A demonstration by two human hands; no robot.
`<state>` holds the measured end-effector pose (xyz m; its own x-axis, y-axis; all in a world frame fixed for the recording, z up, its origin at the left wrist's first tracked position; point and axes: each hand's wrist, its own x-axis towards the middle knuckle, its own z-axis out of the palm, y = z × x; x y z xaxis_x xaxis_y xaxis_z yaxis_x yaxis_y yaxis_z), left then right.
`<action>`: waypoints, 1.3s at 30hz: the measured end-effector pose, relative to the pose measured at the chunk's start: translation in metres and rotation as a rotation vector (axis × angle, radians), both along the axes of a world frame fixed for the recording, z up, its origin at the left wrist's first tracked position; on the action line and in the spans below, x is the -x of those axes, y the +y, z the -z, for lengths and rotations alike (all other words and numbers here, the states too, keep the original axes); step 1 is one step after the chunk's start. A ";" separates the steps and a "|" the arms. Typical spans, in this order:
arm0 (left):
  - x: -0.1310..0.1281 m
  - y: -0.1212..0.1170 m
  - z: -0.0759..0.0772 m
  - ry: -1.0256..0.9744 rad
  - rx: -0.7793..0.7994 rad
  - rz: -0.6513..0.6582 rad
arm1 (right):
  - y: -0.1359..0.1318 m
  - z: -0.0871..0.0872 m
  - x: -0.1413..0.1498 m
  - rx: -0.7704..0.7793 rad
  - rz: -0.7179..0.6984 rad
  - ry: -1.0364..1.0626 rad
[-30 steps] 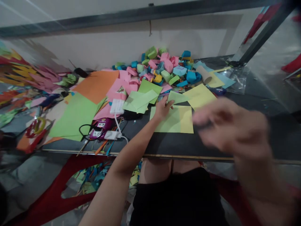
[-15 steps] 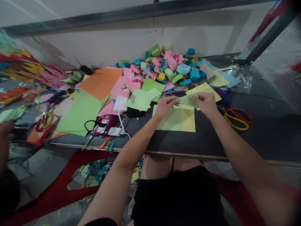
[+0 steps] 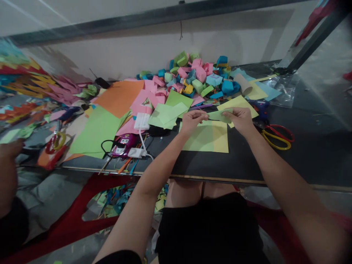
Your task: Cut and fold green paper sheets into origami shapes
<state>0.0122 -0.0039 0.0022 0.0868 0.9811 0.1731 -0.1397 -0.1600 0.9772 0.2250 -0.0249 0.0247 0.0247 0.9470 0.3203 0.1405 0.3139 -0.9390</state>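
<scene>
Head view shows the left hand (image 3: 191, 121) and right hand (image 3: 242, 119), each grip pinching one end of the small green paper (image 3: 215, 116), best held with light, even tension.

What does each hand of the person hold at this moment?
Left hand: closed on one end of a small light green paper piece.
Right hand: closed on the other end of the same piece.

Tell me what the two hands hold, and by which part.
The left hand and right hand hold a small green paper, each by one end, with the fingers.
</scene>
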 end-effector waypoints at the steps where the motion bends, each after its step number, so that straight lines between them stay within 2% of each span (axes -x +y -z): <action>1: 0.000 0.000 0.000 -0.015 -0.005 0.003 | 0.000 0.000 0.000 -0.003 -0.004 -0.003; 5: 0.000 0.000 -0.002 -0.055 -0.011 0.010 | 0.000 -0.001 -0.003 -0.015 -0.001 -0.062; 11: 0.006 0.009 0.002 -0.031 0.068 0.000 | -0.004 -0.005 0.003 -0.097 0.017 -0.100; 15: 0.014 0.018 0.005 0.074 0.079 0.031 | -0.010 -0.009 0.008 -0.125 0.055 -0.141; 17: 0.018 0.019 0.003 0.176 0.032 -0.013 | -0.012 -0.011 0.009 -0.115 0.078 -0.209; 20: 0.018 0.012 -0.005 0.303 -0.172 -0.076 | -0.013 -0.010 0.010 -0.069 0.087 -0.355; 21: 0.017 0.007 -0.008 0.333 -0.239 -0.052 | -0.014 -0.009 0.011 -0.043 0.072 -0.388; 23: 0.013 -0.003 -0.014 0.401 -0.291 0.089 | -0.014 -0.006 0.014 0.018 0.021 -0.408; 26: 0.008 -0.015 -0.019 0.527 -0.237 0.254 | -0.014 -0.003 0.017 0.076 -0.046 -0.398; 29: 0.006 -0.016 -0.018 0.580 -0.186 0.273 | -0.013 -0.004 0.015 0.120 -0.087 -0.405; 34: 0.007 -0.005 -0.004 0.527 -0.144 0.260 | -0.007 -0.007 0.005 0.230 -0.232 -0.474; 37: 0.008 0.000 0.001 0.477 -0.134 0.213 | -0.003 -0.005 -0.001 0.223 -0.191 -0.537; 39: 0.008 0.001 0.002 0.435 -0.087 0.242 | -0.001 -0.003 -0.003 0.206 -0.158 -0.538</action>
<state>0.0040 -0.0033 0.0006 0.3919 0.9075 0.1510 0.2340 -0.2571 0.9376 0.2277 -0.0262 0.0280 -0.2364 0.9699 0.0577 0.5797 0.1885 -0.7927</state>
